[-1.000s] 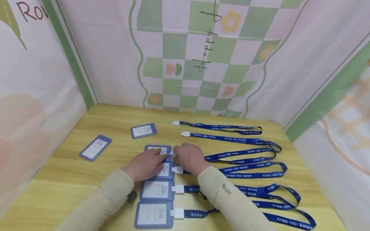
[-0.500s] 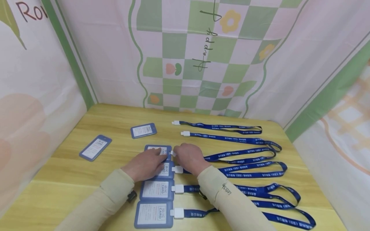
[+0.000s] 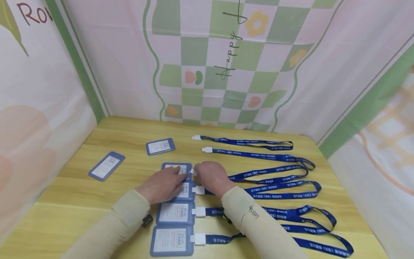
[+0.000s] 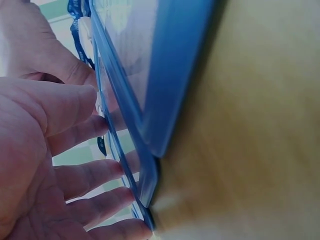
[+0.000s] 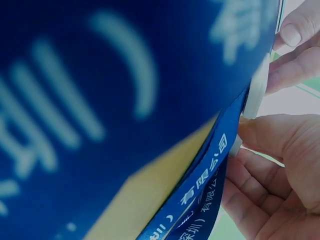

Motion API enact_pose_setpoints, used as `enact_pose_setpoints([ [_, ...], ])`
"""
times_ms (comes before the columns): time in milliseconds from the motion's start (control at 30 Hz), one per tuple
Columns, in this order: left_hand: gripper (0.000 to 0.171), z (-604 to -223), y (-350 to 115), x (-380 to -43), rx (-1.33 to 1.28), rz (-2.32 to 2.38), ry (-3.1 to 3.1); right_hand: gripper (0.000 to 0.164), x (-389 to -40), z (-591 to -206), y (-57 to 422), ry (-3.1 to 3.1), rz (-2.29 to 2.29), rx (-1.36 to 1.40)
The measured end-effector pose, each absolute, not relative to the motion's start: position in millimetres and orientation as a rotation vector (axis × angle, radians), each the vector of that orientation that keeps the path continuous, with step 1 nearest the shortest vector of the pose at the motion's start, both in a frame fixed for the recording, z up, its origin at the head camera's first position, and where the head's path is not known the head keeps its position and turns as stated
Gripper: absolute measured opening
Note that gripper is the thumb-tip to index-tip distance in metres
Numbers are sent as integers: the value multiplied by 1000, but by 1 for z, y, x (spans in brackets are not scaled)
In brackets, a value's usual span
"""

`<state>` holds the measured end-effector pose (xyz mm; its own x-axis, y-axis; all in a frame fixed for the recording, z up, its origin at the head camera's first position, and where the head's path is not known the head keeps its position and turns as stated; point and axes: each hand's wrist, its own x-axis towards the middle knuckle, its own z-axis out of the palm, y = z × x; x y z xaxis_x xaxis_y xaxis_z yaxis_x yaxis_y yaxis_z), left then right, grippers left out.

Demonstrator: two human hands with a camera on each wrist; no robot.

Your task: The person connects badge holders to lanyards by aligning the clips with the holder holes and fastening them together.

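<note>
In the head view, a blue badge holder (image 3: pixel 168 166) lies at the far end of a column of several. My left hand (image 3: pixel 163 184) is over it, thumb and fingertips on its face. The left wrist view shows those fingers (image 4: pixel 95 175) spread, fairly straight, with tips against the holders. My right hand (image 3: pixel 211 176) pinches the white clip end of a blue lanyard (image 3: pixel 239 177) at the holder's slotted edge. In the right wrist view, thumb and fingers close on the white clip (image 5: pixel 257 90). The exact join between clip and slot is hidden by the fingers.
Nearer holders (image 3: pixel 173 240) have white buckles (image 3: pixel 199 239) with lanyards running right under my right forearm. Two loose badge holders (image 3: pixel 106 166) lie at the left and back. Two loose lanyards (image 3: pixel 252 154) lie behind my right hand. Patterned curtains (image 3: pixel 226 79) enclose the wooden table (image 3: pixel 71 201).
</note>
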<state>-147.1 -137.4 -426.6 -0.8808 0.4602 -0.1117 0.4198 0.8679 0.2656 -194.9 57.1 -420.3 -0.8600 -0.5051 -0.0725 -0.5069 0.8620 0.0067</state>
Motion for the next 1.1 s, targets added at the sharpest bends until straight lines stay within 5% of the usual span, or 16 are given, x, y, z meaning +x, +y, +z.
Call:
enact_pose_setpoints([
  [1100, 51, -429, -143, -148, 756, 372, 2854, 11, -194, -419, 54, 2945, 75, -838],
])
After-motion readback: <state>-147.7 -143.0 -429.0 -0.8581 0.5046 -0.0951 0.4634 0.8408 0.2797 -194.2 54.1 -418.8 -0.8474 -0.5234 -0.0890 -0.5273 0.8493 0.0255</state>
